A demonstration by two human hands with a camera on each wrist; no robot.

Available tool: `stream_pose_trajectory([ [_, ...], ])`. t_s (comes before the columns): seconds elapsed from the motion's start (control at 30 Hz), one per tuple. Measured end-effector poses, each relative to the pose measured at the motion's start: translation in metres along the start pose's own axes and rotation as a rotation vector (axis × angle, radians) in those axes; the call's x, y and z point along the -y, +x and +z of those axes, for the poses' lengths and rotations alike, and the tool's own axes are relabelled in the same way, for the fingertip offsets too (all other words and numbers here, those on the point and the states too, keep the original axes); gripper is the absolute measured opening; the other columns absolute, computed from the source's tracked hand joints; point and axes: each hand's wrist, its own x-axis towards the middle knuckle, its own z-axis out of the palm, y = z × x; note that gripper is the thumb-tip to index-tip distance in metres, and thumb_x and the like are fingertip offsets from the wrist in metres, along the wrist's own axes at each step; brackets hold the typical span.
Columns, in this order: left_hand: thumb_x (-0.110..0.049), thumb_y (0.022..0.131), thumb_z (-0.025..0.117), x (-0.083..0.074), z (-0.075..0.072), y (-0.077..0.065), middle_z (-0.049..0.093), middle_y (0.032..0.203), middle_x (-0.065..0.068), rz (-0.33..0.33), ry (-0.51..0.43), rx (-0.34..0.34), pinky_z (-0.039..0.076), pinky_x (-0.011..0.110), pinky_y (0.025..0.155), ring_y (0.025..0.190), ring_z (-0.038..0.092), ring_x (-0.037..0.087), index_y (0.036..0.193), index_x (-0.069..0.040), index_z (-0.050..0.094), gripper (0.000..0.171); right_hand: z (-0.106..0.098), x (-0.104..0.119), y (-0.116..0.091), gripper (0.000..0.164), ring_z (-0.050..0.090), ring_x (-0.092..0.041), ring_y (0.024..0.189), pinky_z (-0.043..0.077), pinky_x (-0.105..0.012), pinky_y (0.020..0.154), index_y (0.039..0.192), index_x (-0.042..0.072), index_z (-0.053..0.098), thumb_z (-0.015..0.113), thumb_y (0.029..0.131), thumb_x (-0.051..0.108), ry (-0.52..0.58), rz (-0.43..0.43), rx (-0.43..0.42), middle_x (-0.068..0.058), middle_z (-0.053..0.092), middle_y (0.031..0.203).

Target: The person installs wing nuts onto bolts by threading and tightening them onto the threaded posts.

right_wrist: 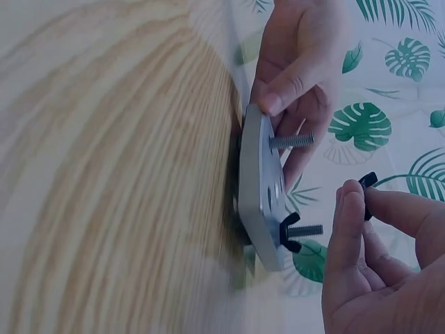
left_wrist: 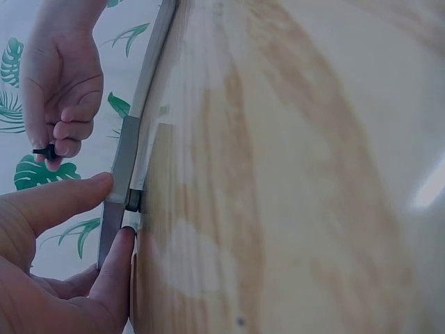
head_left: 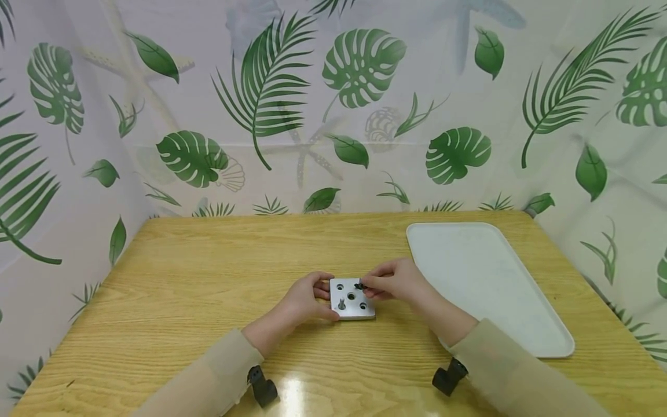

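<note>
A square silver metal plate (head_left: pixel 351 313) with several holes lies close over the table, and my left hand (head_left: pixel 304 298) grips it by its left side, thumb at the near edge. From its near left corner stands a bare threaded bolt (right_wrist: pixel 292 141). On a second bolt (right_wrist: pixel 307 230), at the opposite corner, sits a black wing nut (right_wrist: pixel 288 234). My right hand (head_left: pixel 398 281) is beside the plate's far right corner. Between thumb and fingertips it pinches another black wing nut (right_wrist: pixel 368 188), apart from the plate in the right wrist view.
A white tray (head_left: pixel 484 284) lies on the right of the wooden table (head_left: pixel 208 260). Behind the table hangs a leaf-patterned cloth (head_left: pixel 292 191). Black wrist cameras (head_left: pixel 263 388) hang below both sleeves.
</note>
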Motion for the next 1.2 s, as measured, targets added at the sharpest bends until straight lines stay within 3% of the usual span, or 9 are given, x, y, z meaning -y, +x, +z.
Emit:
stream_pose_trajectory([
  [0.17, 0.011, 0.075, 0.09, 0.0, 0.0, 0.0, 0.068, 0.123, 0.016, 0.005, 0.001, 0.001, 0.057, 0.035, 0.096, 0.11, 0.067, 0.024, 0.147, 0.002, 0.056, 0.08, 0.011, 0.002, 0.002, 0.023, 0.074, -0.006, 0.067, 0.064, -0.026, 0.069, 0.111, -0.012, 0.076, 0.074, 0.1, 0.007, -0.008, -0.025, 0.006, -0.007, 0.081, 0.082],
  [0.4, 0.009, 0.076, 0.09, 0.003, -0.001, 0.003, 0.069, 0.125, 0.015, -0.016, -0.003, 0.013, 0.058, 0.036, 0.095, 0.111, 0.067, 0.023, 0.148, 0.001, 0.056, 0.08, 0.023, 0.002, 0.003, 0.02, 0.073, -0.008, 0.069, 0.065, -0.031, 0.072, 0.108, -0.006, 0.079, 0.076, 0.099, 0.012, -0.106, -0.043, -0.003, -0.009, 0.081, 0.085],
  [0.87, 0.008, 0.078, 0.089, 0.005, -0.001, 0.004, 0.068, 0.129, 0.016, -0.013, -0.018, 0.027, 0.058, 0.036, 0.096, 0.114, 0.067, 0.025, 0.149, 0.0, 0.054, 0.079, 0.033, -0.005, 0.005, 0.014, 0.07, -0.007, 0.067, 0.063, -0.026, 0.066, 0.099, -0.003, 0.08, 0.075, 0.099, 0.011, -0.153, -0.091, 0.037, -0.007, 0.078, 0.081],
  [1.2, 0.008, 0.078, 0.089, 0.004, -0.001, 0.003, 0.067, 0.13, 0.017, -0.012, -0.029, 0.028, 0.058, 0.037, 0.097, 0.116, 0.067, 0.026, 0.149, 0.001, 0.054, 0.079, 0.037, -0.01, 0.003, 0.013, 0.068, -0.008, 0.068, 0.062, -0.028, 0.067, 0.099, -0.003, 0.078, 0.074, 0.1, 0.009, -0.127, -0.175, 0.063, -0.004, 0.075, 0.078],
])
